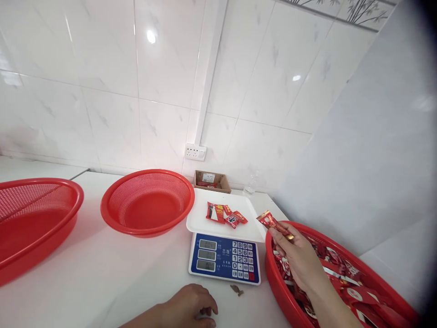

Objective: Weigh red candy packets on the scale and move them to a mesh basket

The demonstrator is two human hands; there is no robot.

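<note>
My right hand [293, 246] pinches a red snack packet with gold ends [273, 223] between thumb and fingers. It is above the rim of the right red basket [278, 282], which is full of red wrapped packets [344, 278]. Several red packets [227, 214] lie on the white tray [198, 221] of a digital scale [223, 259] with a blue keypad panel. My left hand [191, 304] rests on the table in front of the scale, loosely curled, with a gap between thumb and fingers and nothing visible in it.
A round red basket [148, 209] stands left of the scale, another red basket [44, 241] at the far left. Behind the tray are a small cardboard box [223, 184] and a clear plastic item [251, 182]. A small brown scrap [236, 290] lies before the scale.
</note>
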